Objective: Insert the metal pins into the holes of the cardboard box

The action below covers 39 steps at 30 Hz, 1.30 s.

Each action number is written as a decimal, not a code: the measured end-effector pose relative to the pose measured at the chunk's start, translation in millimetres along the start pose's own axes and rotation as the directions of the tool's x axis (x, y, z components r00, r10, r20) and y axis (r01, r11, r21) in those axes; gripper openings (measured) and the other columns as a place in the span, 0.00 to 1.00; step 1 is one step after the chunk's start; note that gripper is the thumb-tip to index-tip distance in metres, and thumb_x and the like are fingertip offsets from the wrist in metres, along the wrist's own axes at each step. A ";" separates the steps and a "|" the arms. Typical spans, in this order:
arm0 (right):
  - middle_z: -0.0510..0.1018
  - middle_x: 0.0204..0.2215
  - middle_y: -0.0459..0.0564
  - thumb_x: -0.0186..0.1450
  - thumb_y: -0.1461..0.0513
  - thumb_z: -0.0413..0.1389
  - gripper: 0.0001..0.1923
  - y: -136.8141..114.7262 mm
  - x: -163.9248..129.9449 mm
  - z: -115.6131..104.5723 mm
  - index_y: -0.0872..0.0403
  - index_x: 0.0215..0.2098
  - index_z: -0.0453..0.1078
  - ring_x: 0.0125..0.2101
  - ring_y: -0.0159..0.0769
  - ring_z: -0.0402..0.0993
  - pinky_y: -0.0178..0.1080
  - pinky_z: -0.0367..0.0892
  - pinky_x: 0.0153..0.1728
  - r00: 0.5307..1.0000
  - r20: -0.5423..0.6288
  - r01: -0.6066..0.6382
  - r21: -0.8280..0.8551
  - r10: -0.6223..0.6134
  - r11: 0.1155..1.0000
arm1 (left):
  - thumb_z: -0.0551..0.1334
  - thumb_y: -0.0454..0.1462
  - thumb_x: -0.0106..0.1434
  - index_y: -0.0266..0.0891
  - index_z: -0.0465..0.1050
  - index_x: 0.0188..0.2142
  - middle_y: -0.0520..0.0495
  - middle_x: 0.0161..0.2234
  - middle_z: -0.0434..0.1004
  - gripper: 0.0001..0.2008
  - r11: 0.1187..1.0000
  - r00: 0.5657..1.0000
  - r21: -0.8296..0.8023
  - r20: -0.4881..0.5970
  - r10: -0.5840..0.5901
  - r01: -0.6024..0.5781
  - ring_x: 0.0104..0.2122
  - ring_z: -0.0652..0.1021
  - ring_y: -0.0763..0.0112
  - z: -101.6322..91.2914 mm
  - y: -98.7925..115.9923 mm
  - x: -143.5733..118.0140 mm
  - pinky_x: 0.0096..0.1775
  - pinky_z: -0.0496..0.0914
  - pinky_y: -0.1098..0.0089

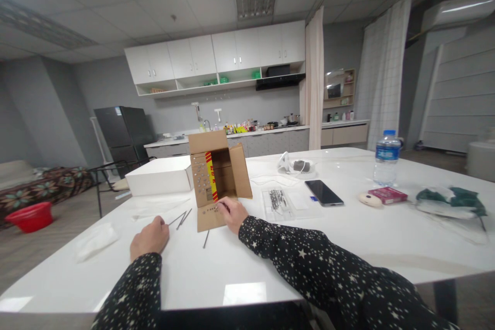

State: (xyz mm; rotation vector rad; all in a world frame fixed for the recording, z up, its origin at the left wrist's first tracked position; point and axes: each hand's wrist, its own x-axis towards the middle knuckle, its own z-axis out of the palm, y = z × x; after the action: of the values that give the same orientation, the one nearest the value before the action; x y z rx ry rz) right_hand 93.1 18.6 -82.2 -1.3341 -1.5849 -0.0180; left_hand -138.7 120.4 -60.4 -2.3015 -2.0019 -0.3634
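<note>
My left hand (150, 238) rests on the white table with its fingers curled. Several long thin metal rods (184, 218) lie beside it, and one reaches its fingertips. Whether it grips that rod is hidden. My right hand (233, 213) is closed in a pinch over the front flap of an open cardboard box (201, 196); what is between those fingers is too small to make out. Small shiny dots cover the box's left panel, and a short row of small dark pieces (210, 209) sits on the front flap. Another thin rod (206, 238) lies just in front of the box.
A clear plastic case (285, 203) with metal pieces lies right of the box, near a black phone (324, 193). Farther right are a water bottle (387, 159), a dark red packet (388, 195) and green cloth (466, 201). A white box (159, 177) stands behind my left hand.
</note>
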 end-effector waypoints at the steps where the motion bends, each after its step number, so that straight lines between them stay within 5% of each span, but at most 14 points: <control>1: 0.77 0.34 0.48 0.69 0.59 0.45 0.12 0.6 0.5 0.4 0.54 0.40 0.70 0.36 0.32 0.72 0.33 0.63 0.39 1.000 -0.010 0.005 0.007 -0.005 1.000 | 0.44 0.40 0.61 0.41 0.68 0.40 0.37 0.40 0.78 0.16 1.000 1.000 0.001 0.000 -0.002 0.002 0.38 0.77 0.55 -1.1 0.9 -0.8 0.35 0.66 0.63; 24: 0.76 0.38 0.49 0.70 0.59 0.45 0.13 3.3 4.6 3.3 0.53 0.42 0.70 0.40 0.32 0.71 0.33 0.63 0.43 1.000 -0.003 0.027 -0.041 -0.028 0.999 | 0.45 0.41 0.61 0.42 0.68 0.40 0.37 0.41 0.77 0.16 1.000 1.000 -0.010 -0.005 -0.003 0.003 0.37 0.77 0.54 2.0 -0.2 2.0 0.35 0.66 0.63; 39: 0.75 0.40 0.47 0.71 0.59 0.45 0.11 -10.1 3.2 -4.3 0.51 0.44 0.68 0.38 0.31 0.73 0.31 0.62 0.34 0.984 0.143 0.154 -0.342 -0.111 0.927 | 0.44 0.41 0.61 0.42 0.68 0.40 0.37 0.42 0.77 0.16 1.000 1.000 -0.002 0.003 -0.007 0.007 0.38 0.77 0.53 5.3 -2.3 5.1 0.36 0.66 0.62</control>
State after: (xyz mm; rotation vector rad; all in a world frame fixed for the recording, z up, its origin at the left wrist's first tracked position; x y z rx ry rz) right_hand 89.0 14.6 -72.4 -1.5206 -1.8344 -0.3244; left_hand -139.6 126.9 -64.6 -2.2976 -2.0129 -0.3626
